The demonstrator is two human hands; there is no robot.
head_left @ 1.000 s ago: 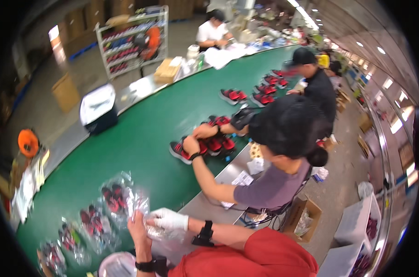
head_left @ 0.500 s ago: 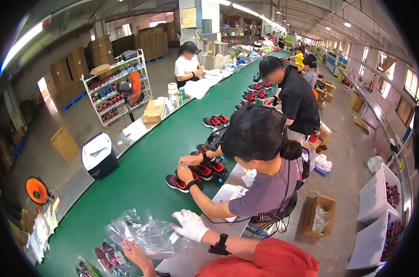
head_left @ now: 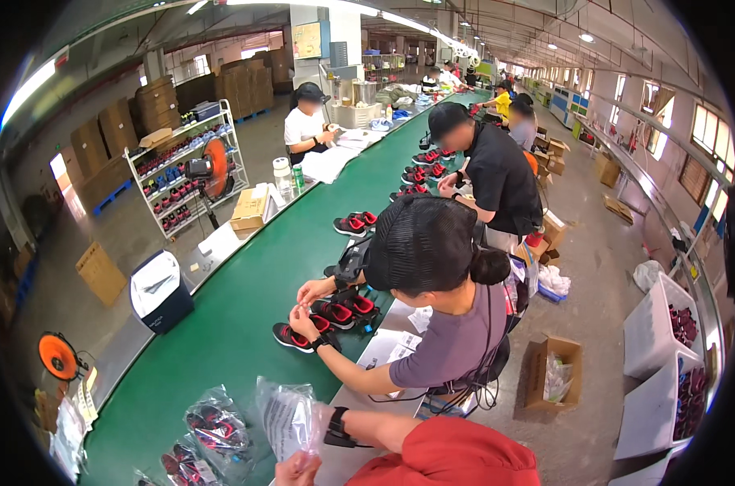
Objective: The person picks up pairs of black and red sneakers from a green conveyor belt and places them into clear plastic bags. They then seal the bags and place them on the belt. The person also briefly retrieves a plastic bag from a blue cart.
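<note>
A clear plastic bag [head_left: 285, 413] stands up in front of me over the near edge of the green belt. My left hand [head_left: 299, 468] has its fingers closed on the bag's lower part. At the bag's right side is my right hand [head_left: 322, 416], blurred and largely hidden by the plastic, so its fingers do not show. A dark band circles that wrist, below a red sleeve [head_left: 456, 454]. Left of the bag, black-and-red shoes in clear bags [head_left: 218, 423] lie on the belt, with another bagged pair [head_left: 185, 465] nearer me.
A co-worker in a purple shirt [head_left: 448, 348] handles black-and-red shoes [head_left: 303, 334] just ahead on the right. Another in black [head_left: 505, 174] stands beyond. The green conveyor belt [head_left: 230, 324] runs away from me. A dark blue bin [head_left: 161, 292] stands along its left side.
The bag, spread wide before, is now gathered upright between my hands. My white-gloved right hand has moved down behind it, and my left hand has moved right. The view has shifted, showing more bagged shoes.
</note>
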